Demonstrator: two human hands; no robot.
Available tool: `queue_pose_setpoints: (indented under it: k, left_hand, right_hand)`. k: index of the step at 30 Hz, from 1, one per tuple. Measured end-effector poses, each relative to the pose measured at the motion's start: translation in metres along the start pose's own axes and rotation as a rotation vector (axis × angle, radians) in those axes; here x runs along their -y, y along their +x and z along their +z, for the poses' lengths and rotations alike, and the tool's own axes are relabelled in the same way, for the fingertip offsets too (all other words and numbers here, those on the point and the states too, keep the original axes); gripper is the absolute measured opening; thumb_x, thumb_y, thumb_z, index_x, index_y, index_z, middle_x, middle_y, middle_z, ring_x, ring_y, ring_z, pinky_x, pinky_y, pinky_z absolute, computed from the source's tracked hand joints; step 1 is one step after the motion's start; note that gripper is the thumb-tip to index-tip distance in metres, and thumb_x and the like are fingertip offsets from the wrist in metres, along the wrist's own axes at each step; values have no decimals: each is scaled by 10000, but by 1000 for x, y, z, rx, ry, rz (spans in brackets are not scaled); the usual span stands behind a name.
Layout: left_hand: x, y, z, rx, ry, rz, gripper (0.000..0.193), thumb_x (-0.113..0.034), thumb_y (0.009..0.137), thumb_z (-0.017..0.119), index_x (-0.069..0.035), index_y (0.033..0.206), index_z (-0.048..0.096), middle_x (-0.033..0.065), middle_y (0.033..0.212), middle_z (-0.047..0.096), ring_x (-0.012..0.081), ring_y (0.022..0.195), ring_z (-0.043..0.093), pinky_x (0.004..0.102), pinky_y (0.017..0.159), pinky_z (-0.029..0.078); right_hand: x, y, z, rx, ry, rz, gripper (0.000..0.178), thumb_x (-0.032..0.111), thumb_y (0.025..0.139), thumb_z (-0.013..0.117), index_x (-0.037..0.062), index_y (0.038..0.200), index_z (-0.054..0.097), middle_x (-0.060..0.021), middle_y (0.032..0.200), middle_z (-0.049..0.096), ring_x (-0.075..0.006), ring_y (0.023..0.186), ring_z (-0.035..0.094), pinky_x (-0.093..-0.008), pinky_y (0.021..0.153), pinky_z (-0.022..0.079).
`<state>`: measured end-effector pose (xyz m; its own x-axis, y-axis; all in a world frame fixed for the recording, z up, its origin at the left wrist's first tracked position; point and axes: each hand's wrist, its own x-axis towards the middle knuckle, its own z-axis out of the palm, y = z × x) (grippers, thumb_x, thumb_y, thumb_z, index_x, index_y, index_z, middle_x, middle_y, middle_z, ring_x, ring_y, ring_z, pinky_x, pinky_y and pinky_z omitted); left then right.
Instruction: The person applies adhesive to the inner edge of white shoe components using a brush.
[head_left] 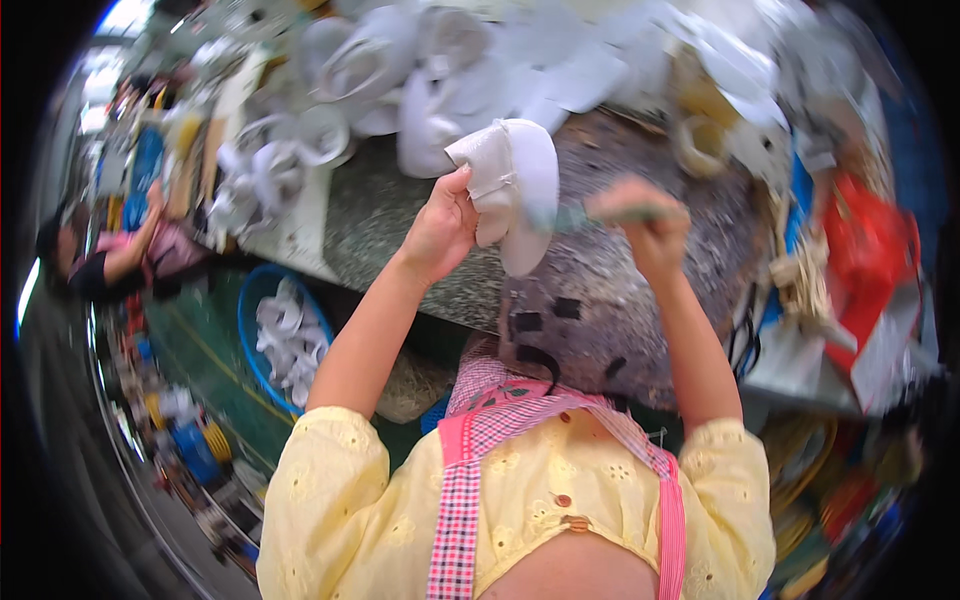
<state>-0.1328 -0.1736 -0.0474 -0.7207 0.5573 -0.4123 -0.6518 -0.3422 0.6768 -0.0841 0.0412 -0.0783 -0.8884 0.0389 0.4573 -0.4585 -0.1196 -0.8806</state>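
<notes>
My left hand point(443, 232) is closed on a white slipper-like shoe piece point(537, 185), tilted up above the work table. It has a rounded sole-shaped part and a cloth-like band, with my thumb pressed on the band's edge. To its right, my right hand point(655, 228) is wrapped round a brush-like tool point(572, 219) with a greenish handle. Motion smears the tool, and its tip lies at the shoe piece's right edge; whether they touch I cannot tell. Beneath both hands is the dark, stained table top point(600, 265).
White shoe pieces point(375, 60) pile up along the table's far side. A yellowish round pot point(703, 146) stands at the back right, and a red plastic bag point(868, 250) lies far right. Lower left, a blue-rimmed basket point(247, 345) holds white pieces. Another person point(120, 250) sits at left.
</notes>
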Motion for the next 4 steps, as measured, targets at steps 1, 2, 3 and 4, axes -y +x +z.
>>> queue_pose_setpoints:
  k: [1,2,3,4]
  left_hand:
    - [-13,-13,-19,81,-127,19,405,-329,862,294,-79,1170,372,46,1128,468,165,1023,448,347,903,308]
    - [-31,-27,-35,49,-120,60,405,-329,862,294,-79,1170,372,46,1128,468,165,1023,448,347,903,308]
    - [-50,-42,-48,-95,87,238,424,-362,853,299,-93,1173,373,45,1129,468,160,1031,442,365,911,296]
    - [-72,-62,-53,-247,295,406,445,-395,845,304,-106,1175,373,44,1130,468,155,1038,437,382,918,285]
  right_hand:
    - [2,-11,-2,147,60,33,66,34,708,574,-11,750,596,-84,648,593,-139,537,510,-236,495,401]
    - [3,-21,-1,107,-1,178,59,34,700,576,-7,735,599,-71,605,586,-145,518,513,-239,485,402]
    - [5,-31,-1,63,-76,328,54,34,691,577,-4,720,603,-58,562,579,-151,498,517,-242,474,402]
    - [1,-24,7,95,-55,319,54,34,691,577,-4,720,603,-58,562,579,-151,498,517,-242,474,402]
